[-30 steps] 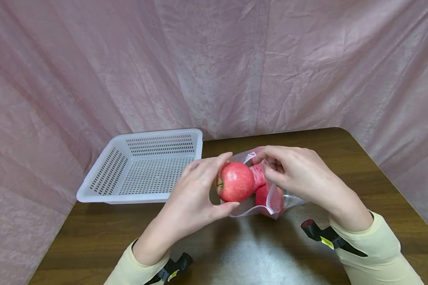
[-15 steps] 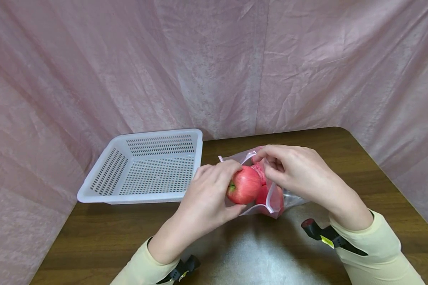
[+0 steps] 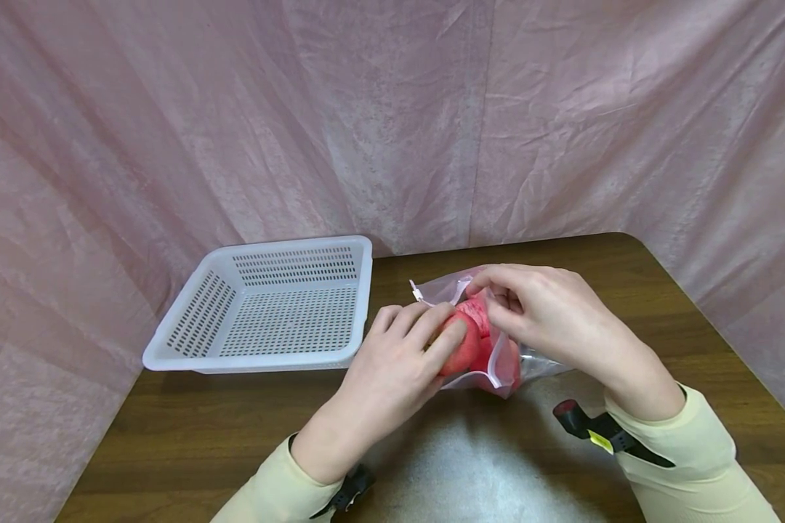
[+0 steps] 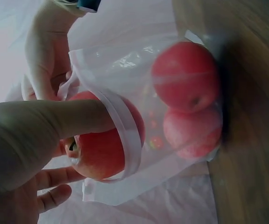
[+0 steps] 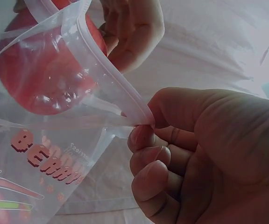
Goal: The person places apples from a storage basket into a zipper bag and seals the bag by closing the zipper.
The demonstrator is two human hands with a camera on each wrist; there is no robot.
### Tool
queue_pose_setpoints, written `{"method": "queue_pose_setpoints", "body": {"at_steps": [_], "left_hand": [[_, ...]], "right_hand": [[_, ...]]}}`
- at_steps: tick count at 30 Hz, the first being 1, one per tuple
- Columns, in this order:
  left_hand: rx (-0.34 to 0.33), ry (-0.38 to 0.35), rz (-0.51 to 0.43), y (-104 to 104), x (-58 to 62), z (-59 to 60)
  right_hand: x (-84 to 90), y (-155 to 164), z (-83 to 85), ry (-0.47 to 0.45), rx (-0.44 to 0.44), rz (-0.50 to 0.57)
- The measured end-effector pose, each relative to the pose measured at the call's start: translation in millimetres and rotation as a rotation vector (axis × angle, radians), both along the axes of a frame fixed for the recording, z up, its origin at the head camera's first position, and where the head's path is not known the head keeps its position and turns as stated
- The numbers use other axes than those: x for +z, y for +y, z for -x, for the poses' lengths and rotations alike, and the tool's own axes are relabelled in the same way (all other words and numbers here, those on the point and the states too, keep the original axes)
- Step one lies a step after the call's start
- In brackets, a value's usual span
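Observation:
My left hand (image 3: pixel 395 359) grips a red apple (image 4: pixel 102 154) at the mouth of a clear zip bag (image 4: pixel 125 65). In the left wrist view the thumb lies over the apple, inside the bag's rim, with the stem end facing out. Two more apples (image 4: pixel 186 77) sit deeper in the bag, pressed together. My right hand (image 3: pixel 543 305) pinches the bag's rim between thumb and forefinger, holding the mouth apart. Pixel-style lettering (image 5: pixel 48 161) is printed on the bag, seen in the right wrist view. Part of the held apple is hidden behind my left fingers in the head view.
A white plastic basket (image 3: pixel 255 359) with slotted walls stands on the wooden table (image 3: pixel 190 436), left of the bag; no items show inside it. A pink cloth (image 3: pixel 392 123) hangs behind the table's back edge.
My left hand has moved right with the apple, from in front of the bag's mouth into it, and its fingers now cover more of the apple. The right hand has stayed nearly still.

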State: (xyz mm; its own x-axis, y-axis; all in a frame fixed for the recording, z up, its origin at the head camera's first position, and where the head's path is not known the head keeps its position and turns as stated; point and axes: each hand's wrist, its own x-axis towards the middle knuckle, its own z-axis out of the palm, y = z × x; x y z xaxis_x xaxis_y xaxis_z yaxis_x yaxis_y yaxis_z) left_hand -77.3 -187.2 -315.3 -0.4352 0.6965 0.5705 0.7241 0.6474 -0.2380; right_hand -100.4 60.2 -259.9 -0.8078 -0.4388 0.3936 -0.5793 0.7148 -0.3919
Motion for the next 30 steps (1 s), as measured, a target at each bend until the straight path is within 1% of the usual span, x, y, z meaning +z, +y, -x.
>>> {"method": "queue_pose_setpoints", "body": {"at_steps": [4, 11, 13, 17, 21, 28, 30], "left_hand": [[-0.021, -0.010, 0.019, 1.9, -2.5, 0.5], [-0.030, -0.079, 0.042, 4.8, -11.5, 4.8], [-0.026, -0.086, 0.049, 6.3, -14.7, 7.3], [0.000, -0.074, 0.070, 8.9, -20.1, 11.4], [0.023, -0.067, 0.094, 10.6, -23.0, 14.5], [0.033, -0.075, 0.125, 11.3, -24.5, 17.2], [0.028, -0.090, 0.137, 10.7, -23.8, 17.0]], "right_hand": [[0.7, -0.1, 0.5, 0.000, 0.000, -0.003], [1.3, 0.1, 0.2, -0.006, -0.002, -0.003], [1.0, 0.3, -0.3, -0.006, -0.003, -0.003], [0.2, 0.2, -0.8, -0.005, -0.005, -0.002], [-0.3, -0.3, -0.5, -0.010, -0.005, 0.000], [0.0, -0.2, 0.0, -0.017, 0.000, -0.005], [0.2, -0.1, 0.4, -0.015, 0.003, -0.006]]}}
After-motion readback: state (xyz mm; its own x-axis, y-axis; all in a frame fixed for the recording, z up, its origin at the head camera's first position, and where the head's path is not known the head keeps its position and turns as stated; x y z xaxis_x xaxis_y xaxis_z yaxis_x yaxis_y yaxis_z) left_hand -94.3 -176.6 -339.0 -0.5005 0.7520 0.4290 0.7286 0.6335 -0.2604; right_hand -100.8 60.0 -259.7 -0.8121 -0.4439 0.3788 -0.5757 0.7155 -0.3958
